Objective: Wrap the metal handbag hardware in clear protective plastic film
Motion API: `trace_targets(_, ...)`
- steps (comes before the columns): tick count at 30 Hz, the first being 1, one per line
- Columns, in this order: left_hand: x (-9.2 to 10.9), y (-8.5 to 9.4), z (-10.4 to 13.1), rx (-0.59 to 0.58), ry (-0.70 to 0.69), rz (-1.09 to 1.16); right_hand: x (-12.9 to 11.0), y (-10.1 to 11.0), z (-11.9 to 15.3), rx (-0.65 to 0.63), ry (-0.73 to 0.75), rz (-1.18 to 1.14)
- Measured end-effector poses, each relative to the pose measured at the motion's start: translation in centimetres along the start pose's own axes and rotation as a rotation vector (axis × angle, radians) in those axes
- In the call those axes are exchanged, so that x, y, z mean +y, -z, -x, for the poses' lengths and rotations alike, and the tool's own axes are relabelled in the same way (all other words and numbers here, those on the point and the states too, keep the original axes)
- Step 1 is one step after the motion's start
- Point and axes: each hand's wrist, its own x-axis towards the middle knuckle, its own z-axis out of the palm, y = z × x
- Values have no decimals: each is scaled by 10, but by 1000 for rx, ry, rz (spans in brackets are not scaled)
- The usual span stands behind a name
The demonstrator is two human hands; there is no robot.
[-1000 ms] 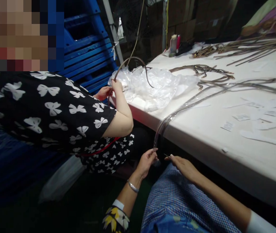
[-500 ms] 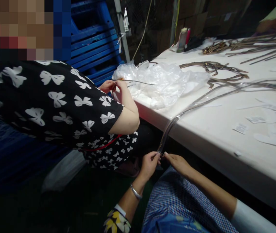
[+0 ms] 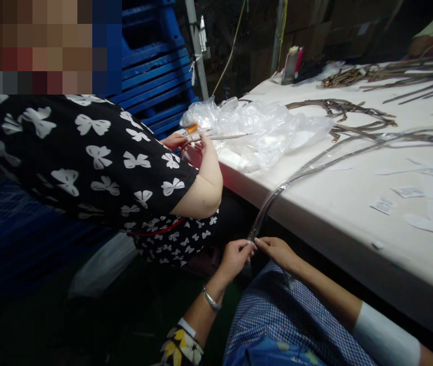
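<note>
A long, brown, cord-like bundle in a clear plastic sleeve (image 3: 268,204) runs across the white tabletop and bends down over its front edge. At the hanging end of the sleeve, my left hand (image 3: 234,259) is closed, thumb and fingers pinching it. My right hand (image 3: 279,252) meets it there from the other side, its fingertips pressed together on the same end. What lies exactly between the fingertips is too small to make out. Both hands are beside the table, above my blue checked apron (image 3: 273,305).
A co-worker in a black top with white bows (image 3: 98,152) stands close on the left, handling a thin brown strip. Crumpled clear plastic bags (image 3: 262,127), more brown cords (image 3: 331,104), paper labels (image 3: 409,192) and a bottle (image 3: 290,65) lie on the white table (image 3: 315,203). Blue pallets (image 3: 155,66) stand behind.
My hands stay at the sleeve's end, fingertips now slightly closer together. The co-worker's hands have shifted, and an orange-handled item shows beside them. The view has moved slightly.
</note>
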Motion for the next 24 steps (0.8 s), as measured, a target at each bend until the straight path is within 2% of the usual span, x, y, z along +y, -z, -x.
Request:
trace_targets(7,-2,9,3,-28,14,64,0,0,15,38,-8,-36)
trace_targets(11,-4,15,4,-22,58,151,4,-2,21,14,-59,-89)
trace_targets(17,-1,14,8,-116,189,286,10,-16,11,-74,-87,-295)
trace_targets(24,0,21,7,-172,187,287,7,-27,-1,-140,-28,-464)
